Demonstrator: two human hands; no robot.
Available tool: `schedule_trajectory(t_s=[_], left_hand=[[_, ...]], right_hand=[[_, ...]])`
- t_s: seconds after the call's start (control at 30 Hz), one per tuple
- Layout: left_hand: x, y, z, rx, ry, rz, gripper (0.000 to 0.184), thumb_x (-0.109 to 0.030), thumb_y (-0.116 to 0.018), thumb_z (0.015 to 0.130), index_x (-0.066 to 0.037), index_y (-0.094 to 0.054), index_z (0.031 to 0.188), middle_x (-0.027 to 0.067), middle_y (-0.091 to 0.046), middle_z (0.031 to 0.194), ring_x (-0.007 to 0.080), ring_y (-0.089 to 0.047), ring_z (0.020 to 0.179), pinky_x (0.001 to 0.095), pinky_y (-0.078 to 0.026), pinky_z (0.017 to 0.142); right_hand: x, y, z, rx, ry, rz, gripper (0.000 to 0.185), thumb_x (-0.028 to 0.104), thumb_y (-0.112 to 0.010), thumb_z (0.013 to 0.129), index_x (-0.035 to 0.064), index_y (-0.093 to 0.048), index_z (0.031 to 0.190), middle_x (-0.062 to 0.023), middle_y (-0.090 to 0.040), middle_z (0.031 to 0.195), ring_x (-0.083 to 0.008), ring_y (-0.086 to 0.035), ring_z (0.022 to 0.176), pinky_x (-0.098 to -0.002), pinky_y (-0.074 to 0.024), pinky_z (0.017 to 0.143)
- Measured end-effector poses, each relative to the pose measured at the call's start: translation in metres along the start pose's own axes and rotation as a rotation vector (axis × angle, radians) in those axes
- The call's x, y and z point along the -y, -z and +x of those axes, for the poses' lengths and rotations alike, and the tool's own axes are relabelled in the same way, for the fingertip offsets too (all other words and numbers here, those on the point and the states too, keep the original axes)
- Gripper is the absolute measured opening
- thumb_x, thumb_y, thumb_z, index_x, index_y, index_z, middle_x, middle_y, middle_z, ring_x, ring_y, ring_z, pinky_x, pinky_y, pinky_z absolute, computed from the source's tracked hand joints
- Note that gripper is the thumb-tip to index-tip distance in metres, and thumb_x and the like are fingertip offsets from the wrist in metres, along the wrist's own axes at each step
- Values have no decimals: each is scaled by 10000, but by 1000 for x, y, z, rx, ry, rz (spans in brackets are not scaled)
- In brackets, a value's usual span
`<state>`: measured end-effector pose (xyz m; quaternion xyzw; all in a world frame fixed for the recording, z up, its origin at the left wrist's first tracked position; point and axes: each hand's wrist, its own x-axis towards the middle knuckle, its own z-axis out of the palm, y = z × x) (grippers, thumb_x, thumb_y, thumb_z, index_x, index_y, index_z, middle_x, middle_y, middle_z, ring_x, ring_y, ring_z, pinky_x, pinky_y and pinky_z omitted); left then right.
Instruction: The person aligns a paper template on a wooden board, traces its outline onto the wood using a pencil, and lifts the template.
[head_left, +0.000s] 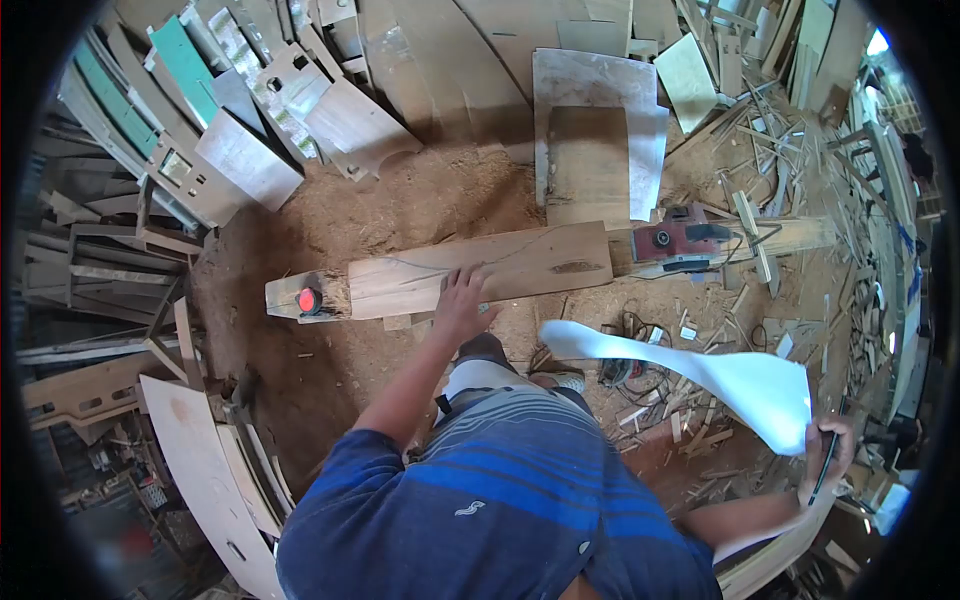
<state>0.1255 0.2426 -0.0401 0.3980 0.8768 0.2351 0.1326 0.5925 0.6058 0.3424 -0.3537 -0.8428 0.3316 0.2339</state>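
A wide wooden board (540, 262) with a curved dark line along it lies across a long narrow beam. My left hand (462, 300) rests on the board near its lower edge, fingers spread. At the lower right, my right hand (835, 450) is closed around a dark pen-like stick (826, 470) and the end of a white curved template (745, 385). The template stretches left from that hand, below the board. A red power planer (683, 240) sits on the beam just right of the board.
A red round object (309, 300) is on the beam's left end. Wooden panels (360, 130) lean along the back and left. Scrap strips (770, 150) pile up at the right. Cables and a tool (622, 370) lie on the sawdust-covered floor below the board.
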Motion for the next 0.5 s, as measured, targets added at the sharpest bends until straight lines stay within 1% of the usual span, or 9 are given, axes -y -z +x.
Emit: schedule_trajectory(t_s=[0.07, 0.1, 0.17, 0.23, 0.27, 0.37, 0.5], left_hand=[[-10, 14, 31, 13, -110, 110, 1208, -463, -961, 688, -129, -360, 1681, 250, -295, 1733, 430, -262, 1616, 592, -191, 1324], [-3, 12, 41, 72, -105, 189, 1319, -515, -967, 634, -132, -295, 1703, 258, -256, 1742, 444, -221, 1624, 616, -154, 1323], [7, -2, 64, 184, -113, 349, 1543, -618, -978, 524, -138, -166, 1746, 274, -177, 1760, 471, -141, 1642, 662, -80, 1321], [11, -6, 72, 183, -130, 295, 1584, -610, -987, 484, -138, -156, 1747, 278, -223, 1730, 491, -185, 1613, 688, -106, 1302], [15, -7, 74, 186, -130, 271, 1605, -606, -991, 464, -138, -150, 1748, 281, -246, 1715, 501, -207, 1599, 700, -120, 1293], [20, -2, 78, 236, -148, 239, 1616, -584, -992, 451, -139, -141, 1751, 263, -294, 1669, 492, -264, 1554, 675, -153, 1289], [18, 1, 83, 274, -145, 268, 1601, -555, -989, 460, -146, -139, 1753, 248, -324, 1627, 481, -307, 1511, 660, -180, 1279]], right_hand=[[18, -3, -14, -3, 21, 34, 186, -78, -668, 986, 54, -602, 1100, -52, -612, 1050, -93, -556, 899, -249, -435, 822], [28, -7, -20, -10, 29, 53, 187, -76, -667, 983, 52, -601, 1101, -53, -613, 1044, -93, -555, 891, -249, -433, 815], [44, -13, -33, -33, -32, 40, 186, -61, -692, 971, 45, -605, 1098, -60, -621, 1021, -95, -571, 881, -248, -448, 812], [58, -20, -44, -57, -98, 28, 191, -45, -717, 960, 39, -610, 1094, -66, -630, 997, -98, -587, 870, -246, -463, 809], [60, -29, -46, -78, -52, 60, 194, -59, -718, 951, 34, -617, 1088, -66, -633, 982, -97, -590, 856, -232, -463, 786], [69, -44, -55, -82, -113, 100, 196, -80, -675, 966, 38, -602, 1104, -42, -604, 1003, -88, -550, 869, -222, -423, 778], [73, -54, -58, -114, -127, 2, 201, -71, -686, 964, 33, -608, 1118, -63, -631, 1018, -89, -579, 894, -222, -450, 789]])
